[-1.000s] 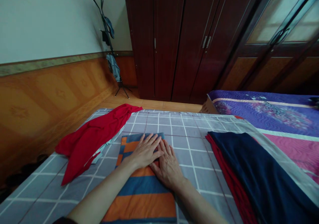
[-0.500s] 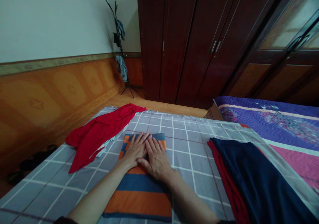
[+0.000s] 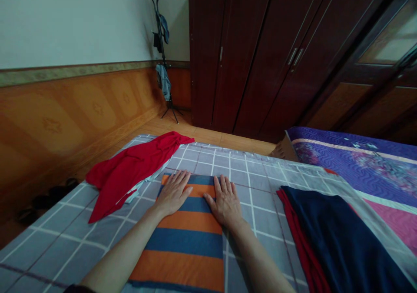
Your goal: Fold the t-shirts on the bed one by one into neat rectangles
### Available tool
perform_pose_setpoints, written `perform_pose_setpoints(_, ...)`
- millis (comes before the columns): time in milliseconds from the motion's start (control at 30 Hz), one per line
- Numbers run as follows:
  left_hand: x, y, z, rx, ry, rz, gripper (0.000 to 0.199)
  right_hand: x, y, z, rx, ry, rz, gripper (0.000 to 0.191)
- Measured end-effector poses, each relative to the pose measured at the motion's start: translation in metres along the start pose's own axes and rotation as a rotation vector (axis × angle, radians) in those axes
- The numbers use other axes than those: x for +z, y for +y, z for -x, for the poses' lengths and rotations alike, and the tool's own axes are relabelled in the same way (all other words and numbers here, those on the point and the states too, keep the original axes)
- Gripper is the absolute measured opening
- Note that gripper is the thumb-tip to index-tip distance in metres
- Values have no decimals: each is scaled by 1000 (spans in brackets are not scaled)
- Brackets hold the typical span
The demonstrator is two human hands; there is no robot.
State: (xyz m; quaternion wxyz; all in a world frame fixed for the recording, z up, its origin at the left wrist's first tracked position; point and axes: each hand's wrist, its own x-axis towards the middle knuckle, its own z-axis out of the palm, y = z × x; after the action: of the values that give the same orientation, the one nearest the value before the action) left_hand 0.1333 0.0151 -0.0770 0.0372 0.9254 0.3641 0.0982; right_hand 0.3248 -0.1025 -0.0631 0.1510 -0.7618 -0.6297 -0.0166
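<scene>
A folded cloth with orange and blue stripes (image 3: 187,241) lies flat on the grey checked bed cover (image 3: 257,241). My left hand (image 3: 174,192) rests with its palm down on the cloth's far left corner, fingers stretched out. On the far right edge lies my right hand (image 3: 226,201), also palm down, its thumb on the stripes and its fingers spread at the border. A bare strip of the cloth shows between the two hands.
Left of the cloth is a crumpled red garment (image 3: 137,162) over something pale. Dark blue fabric (image 3: 335,228) with red beneath lies at the right. Beyond stand a coat rack (image 3: 162,45), a dark red wardrobe (image 3: 241,58) and a purple floral bedspread (image 3: 345,149).
My hands have moved apart from the middle of the striped cloth, the left one towards its left edge and the right one towards its right edge. The view has shifted slightly.
</scene>
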Motion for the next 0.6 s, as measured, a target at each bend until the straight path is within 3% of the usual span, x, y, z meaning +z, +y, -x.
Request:
perform_pose_setpoints(67,-4,4,2,-1,11,-3,56,-3,-6,0,-25,51,2,71)
perform_pose_setpoints(167,-13,15,10,72,20,-6,53,-6,-20,3,-180,117,-28,59)
perform_pose_setpoints(233,-18,23,16,143,-1,-19,50,-5,-28,7,-278,103,-68,54)
perform_pose_setpoints(333,-17,25,22,156,-48,-41,49,2,-33,11,-293,33,-97,57)
perform_pose_setpoints(467,-9,4,23,91,-43,-49,55,8,-26,10,-242,-9,-72,68)
perform_pose_setpoints(600,-13,-28,28,-2,-28,-69,55,6,-19,6,-110,-13,5,62)
